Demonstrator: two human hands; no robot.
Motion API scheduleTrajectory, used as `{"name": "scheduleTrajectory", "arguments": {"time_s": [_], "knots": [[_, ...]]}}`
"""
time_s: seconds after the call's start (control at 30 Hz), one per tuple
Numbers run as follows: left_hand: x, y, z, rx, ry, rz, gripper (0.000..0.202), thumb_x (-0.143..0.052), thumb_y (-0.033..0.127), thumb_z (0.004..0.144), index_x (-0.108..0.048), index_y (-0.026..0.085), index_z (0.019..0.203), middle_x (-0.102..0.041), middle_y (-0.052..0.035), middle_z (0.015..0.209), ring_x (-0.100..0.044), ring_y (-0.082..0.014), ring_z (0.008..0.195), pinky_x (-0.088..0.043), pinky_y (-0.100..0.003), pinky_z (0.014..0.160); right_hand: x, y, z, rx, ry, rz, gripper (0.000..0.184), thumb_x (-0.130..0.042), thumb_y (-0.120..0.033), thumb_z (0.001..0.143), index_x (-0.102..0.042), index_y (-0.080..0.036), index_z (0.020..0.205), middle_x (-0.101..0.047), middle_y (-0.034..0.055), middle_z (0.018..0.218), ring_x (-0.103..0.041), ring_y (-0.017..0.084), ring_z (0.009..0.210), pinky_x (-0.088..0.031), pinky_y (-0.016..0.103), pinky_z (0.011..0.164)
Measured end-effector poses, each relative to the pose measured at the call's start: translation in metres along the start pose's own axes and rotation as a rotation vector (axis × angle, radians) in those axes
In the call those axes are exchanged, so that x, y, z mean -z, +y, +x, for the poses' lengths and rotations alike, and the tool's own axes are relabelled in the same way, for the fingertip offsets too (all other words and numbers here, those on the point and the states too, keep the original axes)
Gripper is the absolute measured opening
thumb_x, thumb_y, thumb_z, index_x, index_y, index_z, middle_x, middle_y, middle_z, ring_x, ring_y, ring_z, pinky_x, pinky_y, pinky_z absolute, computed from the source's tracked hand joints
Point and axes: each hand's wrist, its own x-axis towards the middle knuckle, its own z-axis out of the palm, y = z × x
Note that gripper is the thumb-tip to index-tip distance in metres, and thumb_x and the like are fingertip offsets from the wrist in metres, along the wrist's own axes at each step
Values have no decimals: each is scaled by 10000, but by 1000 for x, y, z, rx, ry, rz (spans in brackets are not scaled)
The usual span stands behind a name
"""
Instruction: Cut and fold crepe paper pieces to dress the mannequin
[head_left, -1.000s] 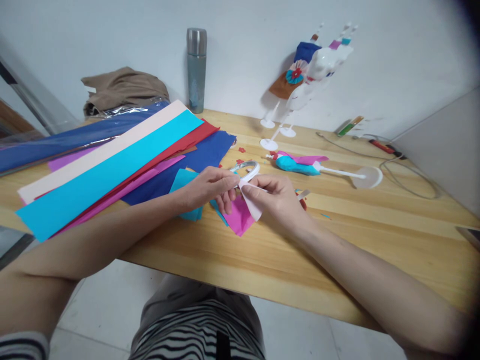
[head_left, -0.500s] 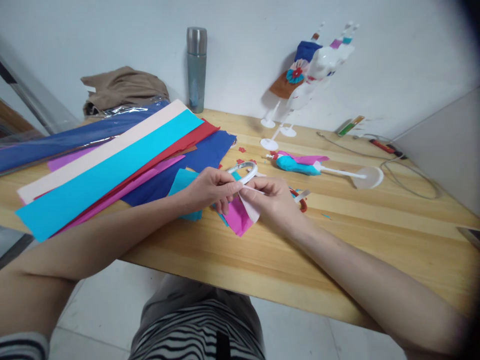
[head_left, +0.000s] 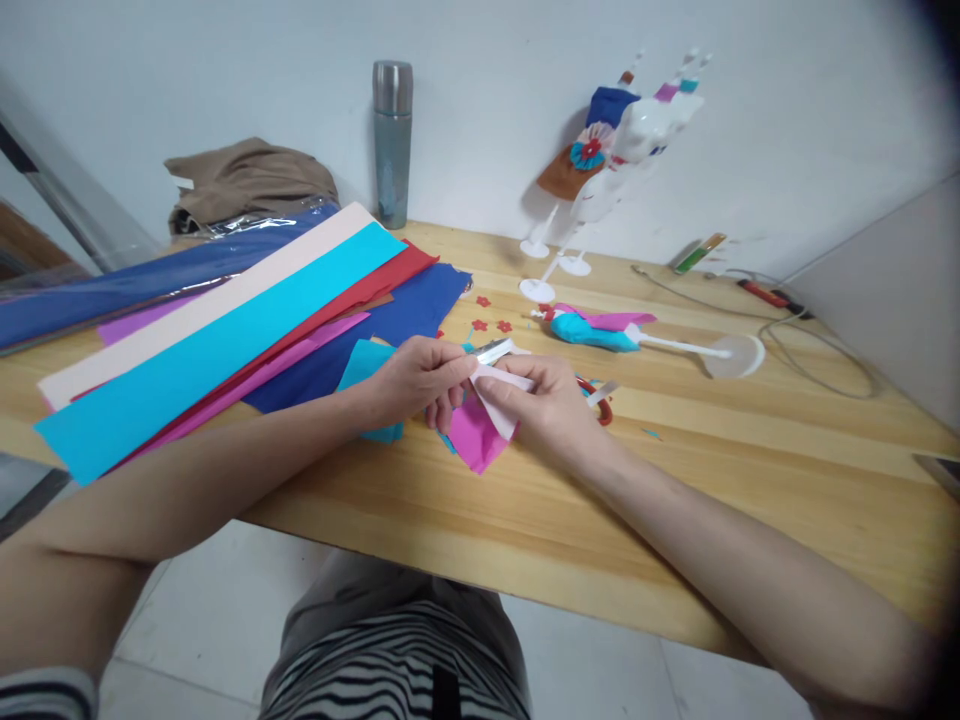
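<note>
My left hand [head_left: 424, 382] is closed, its thumb and fingers pinched at a white roll of tape [head_left: 493, 350], now seen nearly edge-on. My right hand [head_left: 547, 395] pinches a small piece of pale pink paper [head_left: 496, 408], whose upper edge meets my left fingertips. Both hands are close together above the table. Below them lies a magenta paper piece [head_left: 478, 440]. A turquoise paper piece [head_left: 367, 370] lies beside my left wrist. A red handle loop [head_left: 606, 408], perhaps of scissors, shows partly behind my right hand.
Long paper strips [head_left: 225, 340] are piled at left, near a brown cloth [head_left: 251, 185] and a flask [head_left: 392, 150]. Small red paper flowers [head_left: 480, 325] lie beyond my hands. A dressed figure on a white stand [head_left: 596, 333] lies at right; others stand behind. A cable [head_left: 810, 375] curves at far right.
The tape roll has tipped from showing its open ring to nearly edge-on, uncovering red flowers behind it. More of the pale pink paper's upper edge shows. Both hands keep nearly the same place.
</note>
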Motion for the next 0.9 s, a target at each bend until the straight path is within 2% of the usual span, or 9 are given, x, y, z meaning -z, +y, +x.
{"name": "scheduleTrajectory", "arguments": {"time_s": [0.1,0.17,0.27,0.4,0.5,0.7,0.8,0.9], "knots": [[3,-2,2,-14,-10,-53,377,-522,253,993,-558,153,631,-586,2,413,-553,-90,328,-413,-144,367,0,0,0,26,-11,12,375,-711,-455,772,-542,-193,564,-458,-22,531,-354,100,522,-245,271,489],[5,-4,3,-25,-34,-89,397,-590,365,972,-568,148,640,-599,-14,428,-560,-93,337,-400,-145,363,1,0,0,31,-11,22,374,-720,-443,774,-535,-198,560,-472,-14,534,-364,104,523,-257,274,486],[9,-7,4,-36,-82,-150,513,-664,589,895,-579,144,655,-611,-31,454,-578,-109,355,-404,-164,362,1,0,1,24,-12,37,358,-732,-453,774,-571,-195,583,-530,9,568,-414,120,544,-295,276,490],[12,-9,7,-50,-106,-228,667,-602,781,837,-589,139,654,-606,-38,474,-580,-133,350,-431,-209,362,0,0,1,2,-26,77,324,-737,-459,757,-625,-188,620,-591,21,598,-469,131,550,-332,281,512],[13,-10,7,-62,-113,-231,684,-606,798,823,-594,135,655,-607,-42,480,-587,-137,359,-434,-213,368,-1,1,2,10,-22,92,302,-738,-443,746,-638,-186,621,-582,9,573,-461,126,535,-322,281,513],[15,-11,7,-82,-112,-235,617,-634,718,864,-588,130,681,-611,-38,496,-586,-129,371,-436,-204,379,2,3,1,28,-31,86,345,-719,-464,778,-617,-184,605,-546,2,568,-428,125,547,-300,291,535],[15,-11,7,-70,-111,-209,580,-662,676,871,-586,129,693,-617,-36,509,-601,-133,384,-454,-209,393,7,2,3,65,14,79,422,-677,-513,838,-570,-197,579,-492,-6,558,-402,131,557,-291,308,555],[13,-11,6,-66,-110,-193,554,-704,649,848,-594,127,699,-626,-34,523,-614,-135,399,-455,-205,397,9,1,6,90,66,46,456,-687,-567,833,-542,-207,594,-503,-2,579,-423,144,587,-316,318,586]]}}
